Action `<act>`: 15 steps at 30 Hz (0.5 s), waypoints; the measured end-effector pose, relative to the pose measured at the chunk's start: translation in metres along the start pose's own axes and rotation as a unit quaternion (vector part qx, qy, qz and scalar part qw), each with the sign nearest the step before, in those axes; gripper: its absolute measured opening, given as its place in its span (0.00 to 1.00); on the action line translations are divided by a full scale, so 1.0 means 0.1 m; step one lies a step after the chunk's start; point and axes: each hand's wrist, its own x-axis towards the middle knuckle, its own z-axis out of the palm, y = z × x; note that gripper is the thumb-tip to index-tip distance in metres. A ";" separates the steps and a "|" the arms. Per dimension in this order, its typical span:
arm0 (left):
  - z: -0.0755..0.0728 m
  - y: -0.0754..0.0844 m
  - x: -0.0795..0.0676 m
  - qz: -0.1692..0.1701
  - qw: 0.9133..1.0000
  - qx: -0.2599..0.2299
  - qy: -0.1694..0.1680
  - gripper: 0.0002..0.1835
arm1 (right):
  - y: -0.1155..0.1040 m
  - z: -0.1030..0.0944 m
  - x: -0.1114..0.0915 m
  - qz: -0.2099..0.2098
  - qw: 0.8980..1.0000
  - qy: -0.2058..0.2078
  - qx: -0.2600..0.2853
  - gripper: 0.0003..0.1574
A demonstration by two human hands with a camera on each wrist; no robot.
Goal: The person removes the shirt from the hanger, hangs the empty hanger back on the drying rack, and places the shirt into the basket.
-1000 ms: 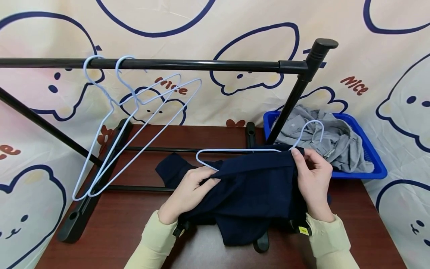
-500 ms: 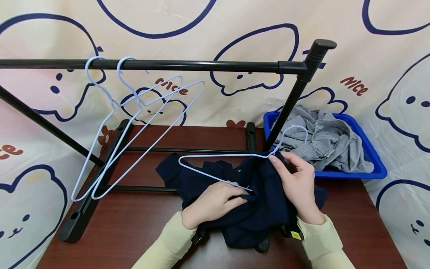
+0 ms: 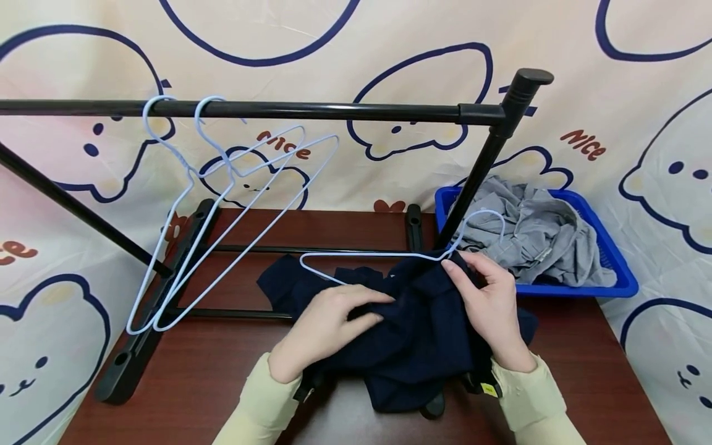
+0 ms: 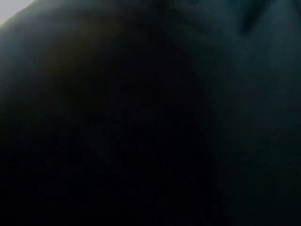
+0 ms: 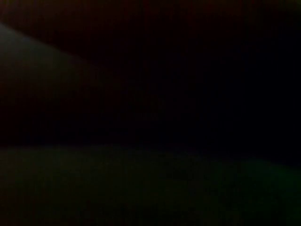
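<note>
A dark navy shirt (image 3: 411,346) lies bunched over the table and the rack's base in the head view. A light blue clothes hanger (image 3: 378,254) is partly inside it, its hook pointing up and right and its left end showing outside the cloth. My right hand (image 3: 492,309) pinches the shirt at the hanger's neck between thumb and fingers. Lower left, my left hand (image 3: 334,327) grips the shirt's cloth, thumb and forefinger a little apart, with the hanger's lower bar running under the knuckles. Both wrist views are almost black.
Two blue hangers (image 3: 214,185) hang on the left of the black rack's top rail (image 3: 334,110). Behind my right hand, a blue basket (image 3: 625,281) holds grey clothing (image 3: 547,235). Everything stands on a brown table (image 3: 578,364) before a patterned cloth backdrop.
The hanger has shifted left and its left end has come out of the cloth. My right hand moved left with it; my left hand went right along the lower bar, then back left.
</note>
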 end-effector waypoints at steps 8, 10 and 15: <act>-0.10 0.00 0.00 0.056 0.978 -0.017 0.201 0.15 | 0.16 0.01 -0.01 -0.027 0.996 -0.080 -0.037 0.16; -0.09 0.02 0.01 0.066 0.974 -0.013 0.217 0.17 | 0.14 0.02 -0.01 -0.037 0.993 -0.103 -0.050 0.18; -0.07 0.08 0.08 0.061 0.973 -0.004 0.223 0.21 | 0.09 0.10 -0.02 -0.038 0.988 -0.140 -0.059 0.22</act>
